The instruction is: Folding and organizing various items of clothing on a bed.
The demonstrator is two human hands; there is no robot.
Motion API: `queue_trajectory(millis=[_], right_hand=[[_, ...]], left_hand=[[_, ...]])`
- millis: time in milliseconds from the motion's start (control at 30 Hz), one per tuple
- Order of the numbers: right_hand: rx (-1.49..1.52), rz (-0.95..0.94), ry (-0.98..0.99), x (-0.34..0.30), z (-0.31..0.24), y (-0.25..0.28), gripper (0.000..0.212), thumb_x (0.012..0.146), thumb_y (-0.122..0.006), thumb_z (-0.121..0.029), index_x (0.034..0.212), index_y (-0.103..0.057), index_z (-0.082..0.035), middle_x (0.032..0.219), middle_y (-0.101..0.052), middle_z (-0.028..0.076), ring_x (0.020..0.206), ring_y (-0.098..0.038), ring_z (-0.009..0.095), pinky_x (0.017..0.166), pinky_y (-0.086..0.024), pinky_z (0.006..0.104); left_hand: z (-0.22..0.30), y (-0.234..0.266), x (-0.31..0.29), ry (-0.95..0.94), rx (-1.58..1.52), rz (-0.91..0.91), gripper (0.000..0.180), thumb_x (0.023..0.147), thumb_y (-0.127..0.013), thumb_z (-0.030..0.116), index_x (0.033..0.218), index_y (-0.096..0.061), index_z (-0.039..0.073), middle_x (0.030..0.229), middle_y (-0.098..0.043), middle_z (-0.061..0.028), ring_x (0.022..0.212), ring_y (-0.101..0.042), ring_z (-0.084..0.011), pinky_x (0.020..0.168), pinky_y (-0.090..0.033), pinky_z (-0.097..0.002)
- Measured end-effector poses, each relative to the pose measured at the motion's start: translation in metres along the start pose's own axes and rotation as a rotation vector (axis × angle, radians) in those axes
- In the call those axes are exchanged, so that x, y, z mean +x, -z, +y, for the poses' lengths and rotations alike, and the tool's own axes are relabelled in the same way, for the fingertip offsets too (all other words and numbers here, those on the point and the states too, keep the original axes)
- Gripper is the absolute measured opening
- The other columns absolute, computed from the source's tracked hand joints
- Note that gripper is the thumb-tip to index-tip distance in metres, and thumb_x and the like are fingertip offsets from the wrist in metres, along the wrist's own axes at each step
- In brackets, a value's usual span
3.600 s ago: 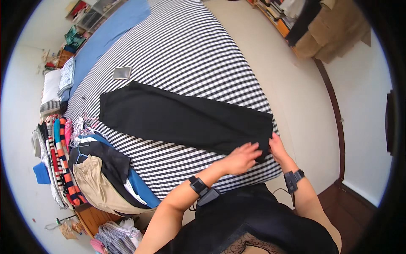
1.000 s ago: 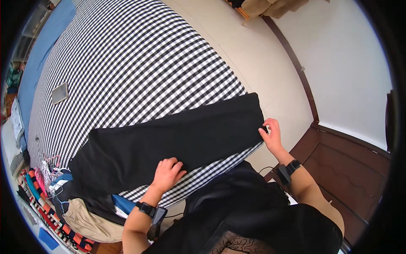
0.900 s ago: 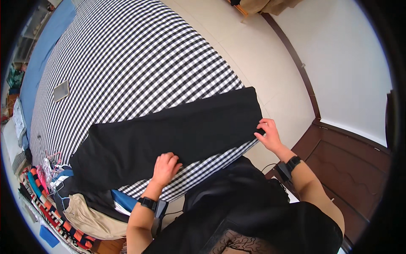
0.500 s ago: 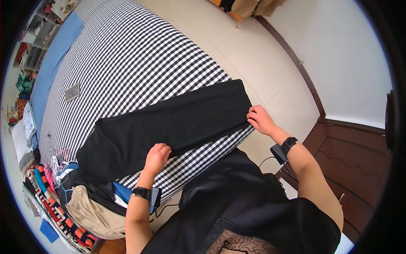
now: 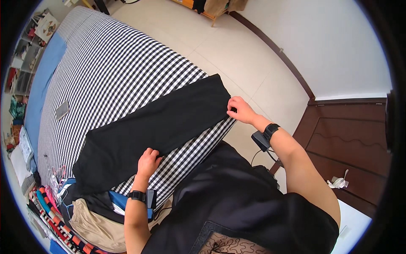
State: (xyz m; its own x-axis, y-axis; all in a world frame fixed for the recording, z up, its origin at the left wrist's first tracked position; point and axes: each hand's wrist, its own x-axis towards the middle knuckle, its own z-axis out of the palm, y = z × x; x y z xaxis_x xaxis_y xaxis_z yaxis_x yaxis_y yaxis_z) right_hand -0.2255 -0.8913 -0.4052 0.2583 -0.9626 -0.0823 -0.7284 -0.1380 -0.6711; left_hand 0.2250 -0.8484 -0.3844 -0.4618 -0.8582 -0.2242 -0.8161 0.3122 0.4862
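A long black garment point(image 5: 156, 127) lies folded lengthwise across a bed with a black-and-white checked cover point(image 5: 114, 72). My left hand point(image 5: 148, 161) presses flat on the garment's near edge, about midway along it. My right hand point(image 5: 239, 110) pinches the garment's right end, near the corner of the bed. Both wrists carry black bands with small devices.
A heap of clothes point(image 5: 84, 211) in tan, blue and striped colours lies at the bed's lower left. A small dark flat object point(image 5: 62, 110) rests on the cover farther up. A blue strip point(image 5: 40, 84) runs along the far side. Tiled floor point(image 5: 237, 51) and a dark wooden door point(image 5: 351, 144) lie to the right.
My left hand has slid along the garment's near edge while the right stayed at its right end. The camera has tilted, so the bed and garment sit more slanted in view.
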Motion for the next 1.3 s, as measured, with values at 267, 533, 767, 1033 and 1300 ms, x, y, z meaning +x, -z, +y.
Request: queue_trajectory(millis=[267, 533, 767, 1033, 1300], right_hand=[[0.219, 0.297, -0.539, 0.039, 0.038, -0.025, 0.043, 0.082, -0.065, -0.038, 0.094, -0.06, 0.003, 0.09, -0.061, 0.014, 0.082, -0.059, 0.022, 0.073, -0.047, 0.033], [0.639, 0.031, -0.67, 0.079, 0.02, -0.014, 0.032, 0.085, -0.062, -0.028, 0.094, -0.06, 0.002, 0.086, -0.063, 0.007, 0.079, -0.058, 0.015, 0.071, -0.046, 0.0293], [0.899, 0.101, -0.491, 0.056, 0.031, 0.01, 0.022, 0.09, -0.054, -0.011, 0.109, -0.051, 0.0, 0.106, -0.06, 0.009, 0.097, -0.056, 0.015, 0.085, -0.046, 0.0297], [0.764, -0.167, -0.736, 0.065, 0.032, 0.017, 0.029, 0.092, -0.053, -0.022, 0.11, -0.052, 0.001, 0.105, -0.06, 0.009, 0.094, -0.059, 0.017, 0.085, -0.047, 0.0295], [0.58, 0.076, -0.53, 0.056, 0.023, 0.06, 0.03, 0.092, -0.054, -0.022, 0.111, -0.052, 0.001, 0.103, -0.06, 0.008, 0.091, -0.058, 0.015, 0.084, -0.046, 0.0281]], left_hand=[[0.007, -0.009, 0.006, -0.037, 0.023, -0.054, 0.014, 0.078, -0.065, 0.018, 0.086, -0.055, 0.011, 0.085, -0.052, -0.0083, 0.078, -0.06, -0.0306, 0.064, -0.051, -0.0413], [0.01, -0.001, -0.007, -0.041, -0.025, 0.031, 0.012, 0.08, -0.061, 0.017, 0.092, -0.061, 0.012, 0.086, -0.055, -0.0073, 0.078, -0.06, -0.0275, 0.065, -0.051, -0.0392], [-0.01, 0.021, -0.03, 0.155, -0.138, 0.198, 0.017, 0.082, -0.061, 0.018, 0.097, -0.061, 0.01, 0.094, -0.056, -0.0084, 0.085, -0.06, -0.0285, 0.069, -0.051, -0.0387], [-0.126, 0.039, -0.127, 0.723, -0.034, 0.759, 0.028, 0.082, -0.061, 0.01, 0.109, -0.057, 0.003, 0.106, -0.055, -0.0169, 0.098, -0.055, -0.032, 0.085, -0.046, -0.0378], [-0.128, 0.055, -0.068, 0.628, 0.153, 0.518, 0.057, 0.08, -0.065, 0.024, 0.132, -0.044, 0.014, 0.142, -0.031, -0.019, 0.126, -0.033, -0.0401, 0.101, -0.031, -0.0533]])
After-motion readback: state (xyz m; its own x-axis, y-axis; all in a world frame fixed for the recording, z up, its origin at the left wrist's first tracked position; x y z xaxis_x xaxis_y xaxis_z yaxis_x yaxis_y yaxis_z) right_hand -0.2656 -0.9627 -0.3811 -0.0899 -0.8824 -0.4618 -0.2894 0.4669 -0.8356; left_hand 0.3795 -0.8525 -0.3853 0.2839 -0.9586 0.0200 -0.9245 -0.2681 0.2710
